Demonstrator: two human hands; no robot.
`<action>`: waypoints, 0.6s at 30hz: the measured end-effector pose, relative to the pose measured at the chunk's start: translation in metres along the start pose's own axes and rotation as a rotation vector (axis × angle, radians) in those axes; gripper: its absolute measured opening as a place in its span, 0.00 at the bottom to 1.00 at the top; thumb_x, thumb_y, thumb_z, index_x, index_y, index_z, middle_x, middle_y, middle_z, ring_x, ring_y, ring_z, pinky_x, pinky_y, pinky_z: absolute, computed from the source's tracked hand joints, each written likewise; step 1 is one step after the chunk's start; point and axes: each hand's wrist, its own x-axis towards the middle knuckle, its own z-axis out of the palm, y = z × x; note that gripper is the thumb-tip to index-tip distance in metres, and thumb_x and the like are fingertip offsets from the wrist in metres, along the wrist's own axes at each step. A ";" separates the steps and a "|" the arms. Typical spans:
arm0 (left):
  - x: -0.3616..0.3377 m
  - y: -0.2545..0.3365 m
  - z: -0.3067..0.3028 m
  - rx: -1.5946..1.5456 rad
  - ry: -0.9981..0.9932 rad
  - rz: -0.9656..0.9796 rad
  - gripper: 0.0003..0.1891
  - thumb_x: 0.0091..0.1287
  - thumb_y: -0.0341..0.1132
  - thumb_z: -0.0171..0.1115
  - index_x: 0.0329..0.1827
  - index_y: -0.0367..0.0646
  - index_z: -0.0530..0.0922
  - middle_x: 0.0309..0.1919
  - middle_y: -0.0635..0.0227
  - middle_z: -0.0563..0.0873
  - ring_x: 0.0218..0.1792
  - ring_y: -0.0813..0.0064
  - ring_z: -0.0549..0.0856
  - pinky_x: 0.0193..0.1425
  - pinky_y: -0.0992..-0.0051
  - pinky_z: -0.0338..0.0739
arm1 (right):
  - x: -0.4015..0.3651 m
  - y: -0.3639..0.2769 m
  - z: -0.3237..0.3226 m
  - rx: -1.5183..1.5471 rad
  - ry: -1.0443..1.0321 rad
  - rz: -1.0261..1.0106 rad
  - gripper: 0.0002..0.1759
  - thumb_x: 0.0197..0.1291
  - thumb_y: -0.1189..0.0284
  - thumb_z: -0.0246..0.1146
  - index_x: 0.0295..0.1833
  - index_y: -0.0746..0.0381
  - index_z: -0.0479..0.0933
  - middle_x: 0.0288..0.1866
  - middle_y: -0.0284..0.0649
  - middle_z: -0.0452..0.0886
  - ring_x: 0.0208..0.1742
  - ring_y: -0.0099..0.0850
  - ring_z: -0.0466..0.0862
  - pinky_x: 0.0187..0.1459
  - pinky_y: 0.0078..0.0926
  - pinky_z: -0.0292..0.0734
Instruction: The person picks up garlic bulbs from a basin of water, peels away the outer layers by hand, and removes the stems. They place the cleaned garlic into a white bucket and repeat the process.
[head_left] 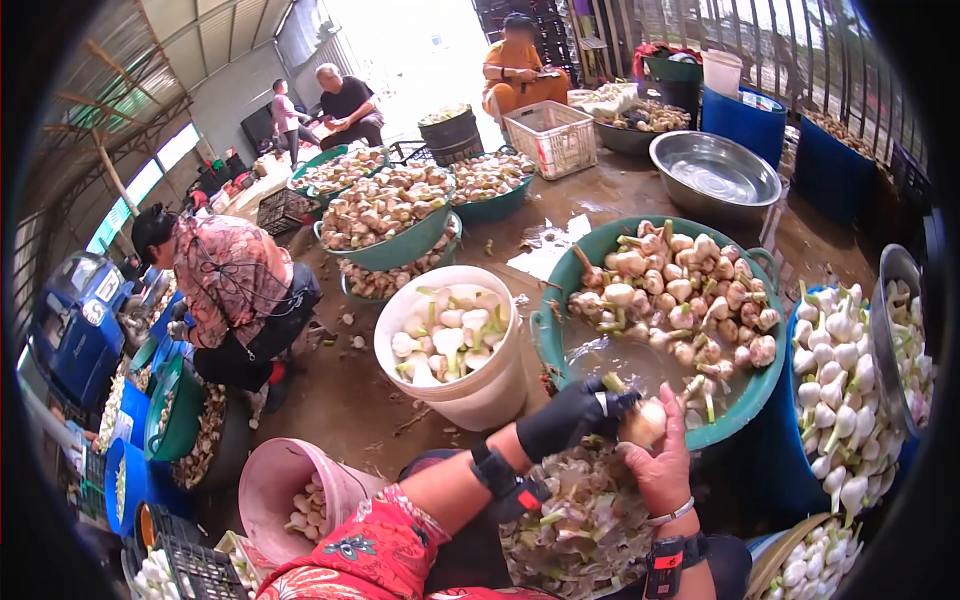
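Note:
A garlic bulb (643, 424) with a short green stem is held between my two hands, above a heap of loose peels (580, 510). My left hand (570, 415), in a black glove, has its fingers closed at the stem side of the bulb. My bare right hand (662, 470) grips the bulb from the right, thumb and fingers around it. Just beyond them is a green basin (550, 345) with many unpeeled bulbs (690, 285) piled at its far side. Left of it, a white bucket (455, 400) holds pale peeled bulbs (450, 330).
A pink bucket (270, 490) lies tilted at the lower left. Blue barrels of white garlic (835, 380) stand at the right. A metal basin (715, 165) and a white crate (550, 140) are farther back. One person (235, 275) crouches at left; others sit behind.

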 end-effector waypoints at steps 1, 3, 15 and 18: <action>-0.004 -0.009 0.004 -0.045 -0.016 0.030 0.14 0.67 0.44 0.63 0.45 0.43 0.80 0.31 0.77 0.80 0.30 0.86 0.76 0.32 0.83 0.70 | -0.001 0.013 -0.005 -0.090 -0.007 -0.066 0.50 0.44 0.86 0.69 0.74 0.59 0.54 0.63 0.40 0.68 0.59 0.28 0.73 0.59 0.26 0.72; -0.011 -0.015 0.000 -0.067 -0.007 0.038 0.12 0.67 0.36 0.62 0.49 0.41 0.78 0.37 0.74 0.81 0.38 0.85 0.78 0.41 0.80 0.73 | -0.001 0.016 -0.003 -0.187 -0.015 -0.135 0.48 0.44 0.86 0.69 0.72 0.62 0.56 0.61 0.39 0.69 0.58 0.27 0.73 0.58 0.26 0.72; -0.010 -0.022 -0.008 -0.053 -0.010 0.115 0.08 0.67 0.33 0.60 0.43 0.38 0.80 0.30 0.68 0.84 0.31 0.75 0.84 0.36 0.76 0.77 | -0.003 0.013 -0.003 0.258 0.008 0.087 0.40 0.53 0.76 0.67 0.71 0.64 0.58 0.54 0.38 0.74 0.51 0.27 0.77 0.54 0.25 0.75; -0.007 -0.027 -0.007 0.281 0.097 0.336 0.08 0.65 0.31 0.59 0.43 0.39 0.80 0.31 0.59 0.85 0.31 0.66 0.84 0.37 0.69 0.78 | -0.002 0.013 -0.001 0.448 0.080 0.227 0.29 0.62 0.58 0.57 0.64 0.64 0.64 0.48 0.46 0.78 0.40 0.38 0.82 0.34 0.30 0.78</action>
